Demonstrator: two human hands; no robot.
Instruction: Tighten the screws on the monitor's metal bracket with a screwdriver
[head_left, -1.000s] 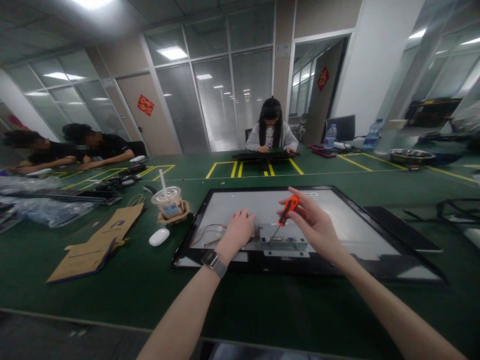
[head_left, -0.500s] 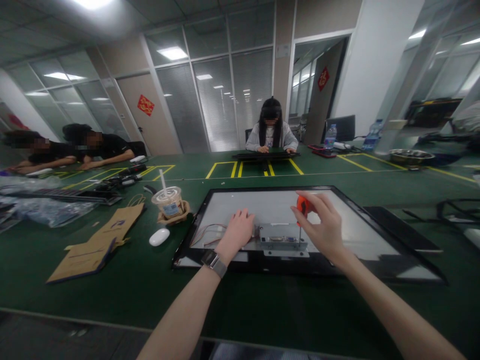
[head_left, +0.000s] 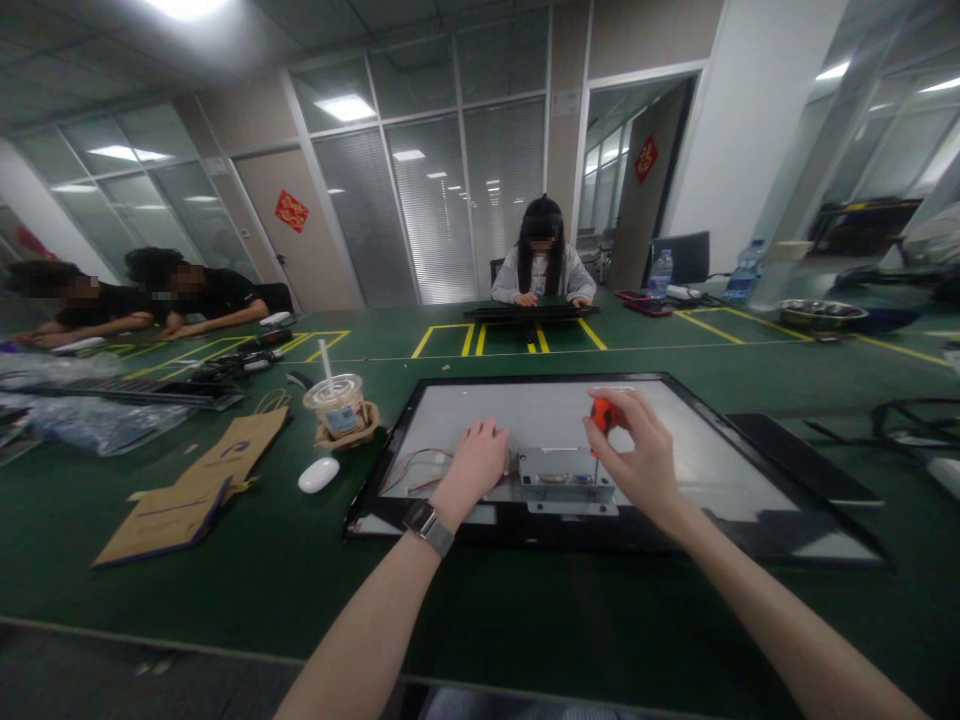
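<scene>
On our left wrist we wear a watch (head_left: 419,516) with a dark, squarish face and a grey band (head_left: 441,541). Our left hand (head_left: 478,455) and right hand (head_left: 639,445) are bare, and so are our forearms (head_left: 364,625). Greyish cloth (head_left: 517,704), its detail blurred, shows low at our lap.

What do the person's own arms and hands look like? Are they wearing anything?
The left hand is bare, with a watch at its wrist: dark rectangular face, grey band. The right hand is bare too, with nothing on its wrist. No sleeves show on either forearm.
</scene>
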